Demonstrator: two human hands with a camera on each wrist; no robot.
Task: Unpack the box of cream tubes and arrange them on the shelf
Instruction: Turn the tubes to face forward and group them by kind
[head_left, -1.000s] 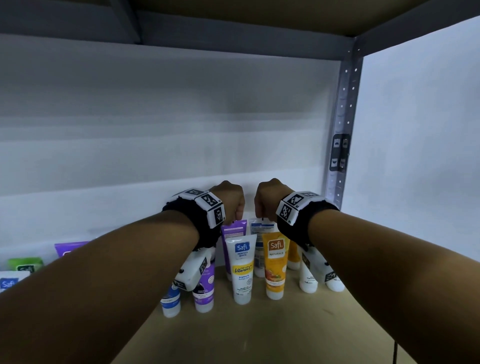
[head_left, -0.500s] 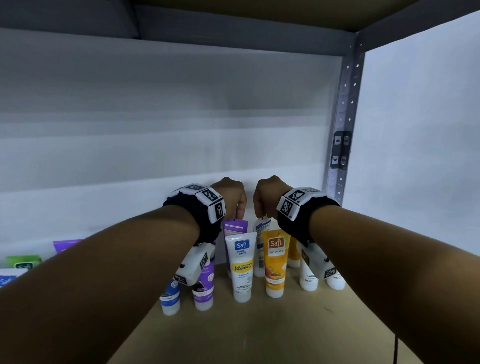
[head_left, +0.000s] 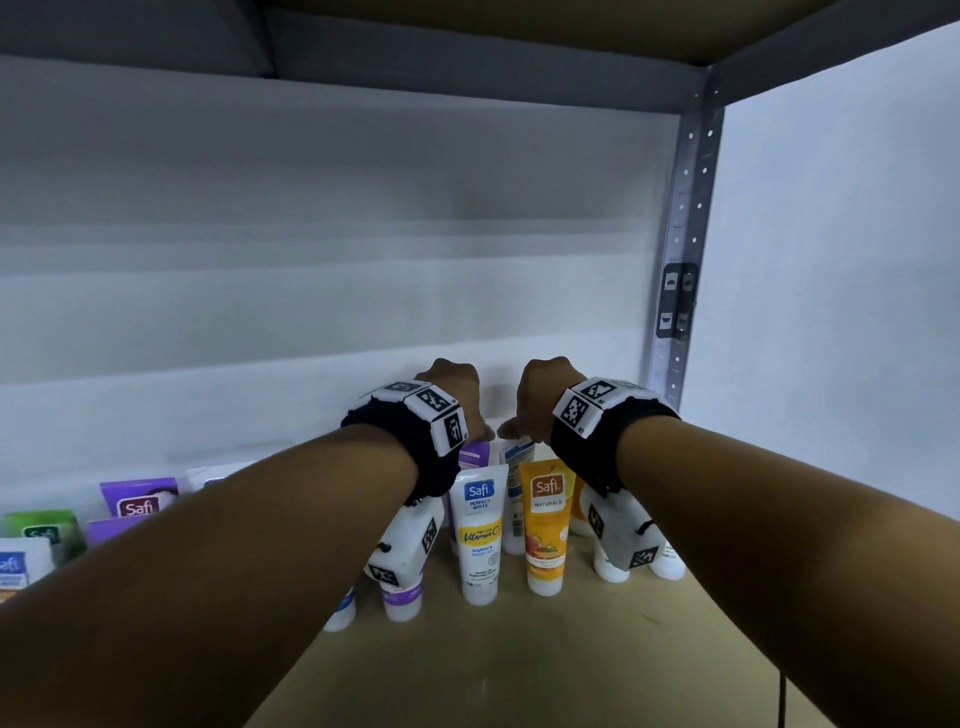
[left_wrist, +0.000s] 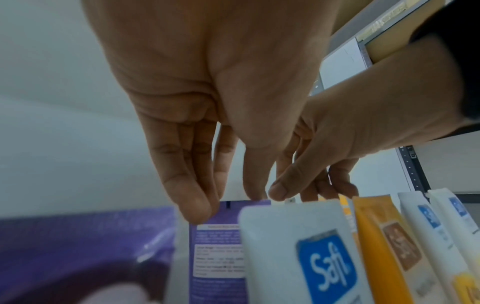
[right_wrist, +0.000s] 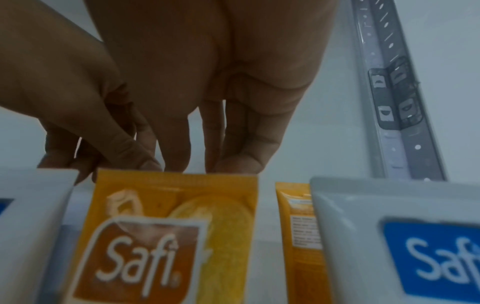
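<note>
Cream tubes stand cap-down in rows at the back right of the shelf board (head_left: 519, 670). My left hand (head_left: 478, 428) reaches over the front row, and its fingertips (left_wrist: 194, 209) pinch the top edge of a purple tube (head_left: 474, 458) (left_wrist: 218, 246) in the back row. Beside it, my right hand (head_left: 511, 430) (right_wrist: 182, 167) holds the top of a tilted white and blue tube (head_left: 518, 453). The orange tube hides that grip in the right wrist view. In front stand a white Safi tube (head_left: 479, 535) and an orange Safi tube (head_left: 545, 525) (right_wrist: 168, 226).
More white tubes (head_left: 667, 566) stand to the right, near the grey metal upright (head_left: 680, 260). Purple (head_left: 137, 499) and green (head_left: 41, 527) packs sit at the far left. The upper shelf (head_left: 467, 57) hangs overhead, and a white wall closes the back.
The white and blue tube under my right hand has tilted from its more upright stand a second ago. Both hands have stayed over the back row.
</note>
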